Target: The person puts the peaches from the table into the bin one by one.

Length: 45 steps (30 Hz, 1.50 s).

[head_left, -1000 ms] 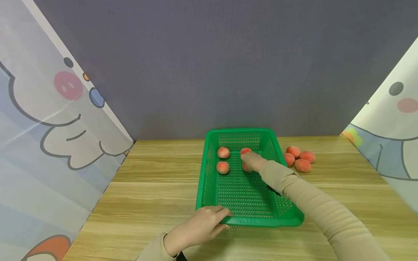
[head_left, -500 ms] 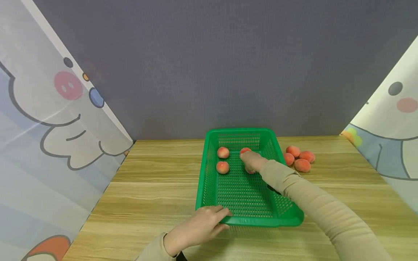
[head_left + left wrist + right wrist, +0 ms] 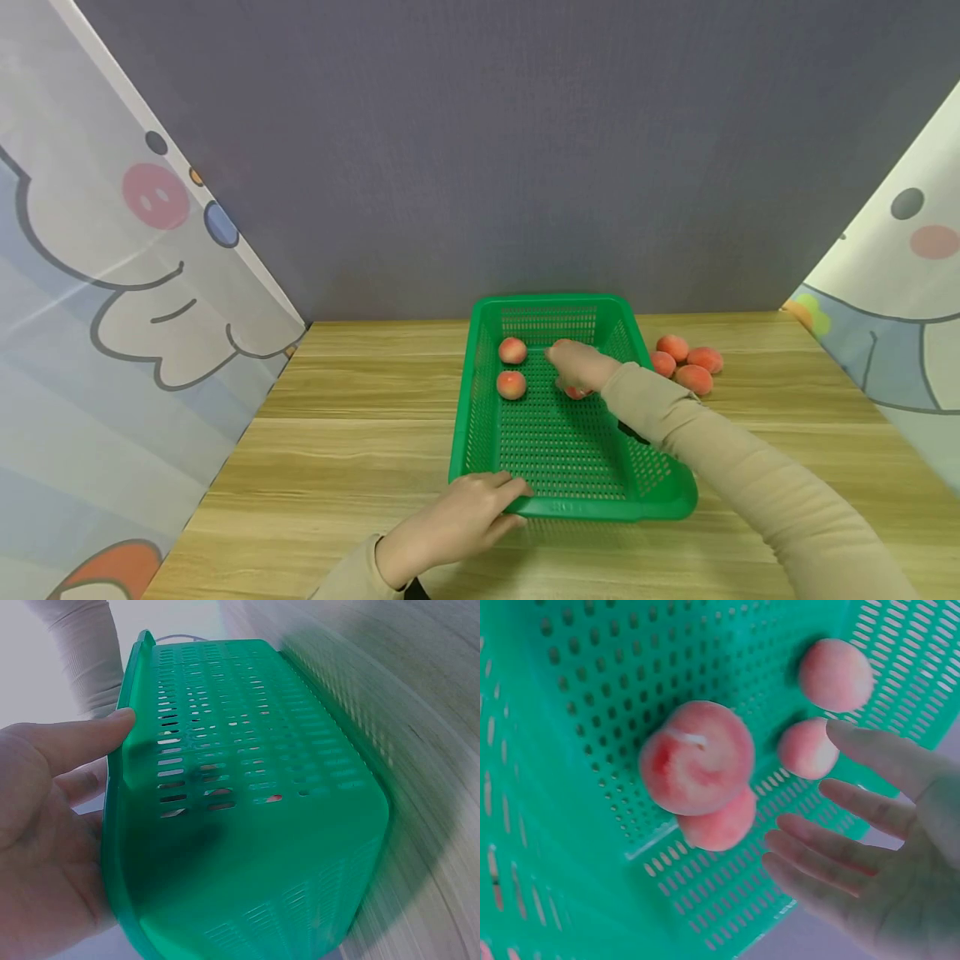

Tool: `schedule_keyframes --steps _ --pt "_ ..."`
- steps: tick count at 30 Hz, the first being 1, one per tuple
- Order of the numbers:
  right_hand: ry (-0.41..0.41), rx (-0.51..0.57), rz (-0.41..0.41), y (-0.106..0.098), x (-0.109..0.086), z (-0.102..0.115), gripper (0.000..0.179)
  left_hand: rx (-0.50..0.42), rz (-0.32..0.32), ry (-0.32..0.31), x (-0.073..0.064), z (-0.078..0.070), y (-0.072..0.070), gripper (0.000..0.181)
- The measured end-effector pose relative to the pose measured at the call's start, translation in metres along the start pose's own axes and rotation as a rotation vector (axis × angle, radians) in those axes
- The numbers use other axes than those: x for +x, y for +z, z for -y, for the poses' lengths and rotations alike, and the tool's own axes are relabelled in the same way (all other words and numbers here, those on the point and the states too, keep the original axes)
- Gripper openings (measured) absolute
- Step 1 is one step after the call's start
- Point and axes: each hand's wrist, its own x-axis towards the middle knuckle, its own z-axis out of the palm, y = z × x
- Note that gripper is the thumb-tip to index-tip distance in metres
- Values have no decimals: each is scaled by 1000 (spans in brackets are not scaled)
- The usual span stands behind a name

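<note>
My left hand (image 3: 461, 517) grips the near rim of a green plastic basket (image 3: 577, 508), its thumb pressed to the outside wall in the left wrist view. Inside the basket, my right hand (image 3: 581, 365) hovers with fingers spread and holds nothing. The right wrist view shows a large peach (image 3: 697, 761) beside those fingers (image 3: 810, 881), apart from them, and another peach (image 3: 721, 823) partly behind it. Two more peaches stand in a column at the basket's left, the rear peach (image 3: 512, 350) and the front peach (image 3: 512, 385).
Several loose peaches (image 3: 694, 380) lie bunched on the wooden table (image 3: 360, 417), just right of the basket. A grey panel (image 3: 480, 167) rises behind the table, and printed cartoon sheets (image 3: 67, 350) flank both sides.
My right hand has let go of the nearer right-hand peach, which sits slightly farther right and forward than before. The left hand stays on the rim.
</note>
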Motion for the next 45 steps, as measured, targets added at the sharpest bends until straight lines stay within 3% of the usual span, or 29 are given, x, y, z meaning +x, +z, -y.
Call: schedule_keyframes --steps 4,9,12,14,23,37,45 --pt "1 1 -23 -12 -10 9 49 -5 3 -6 0 0 -1 23" --pt "-24 -13 -62 -23 -20 12 34 2 -3 -9 1 -1 -1 22" --pt "-25 -12 -76 -30 -25 11 37 8 -6 -10 1 -1 0 22" --pt "-17 9 -87 -34 -29 10 48 8 -2 -13 1 -1 0 23" --pt "-43 70 -197 -50 -47 -3 44 14 -11 -1 0 1 2 23" --pt "-79 50 -368 -58 -69 -27 40 15 -1 4 1 1 0 23" --pt "-45 102 -406 -60 -87 -45 39 24 0 3 1 0 0 23"
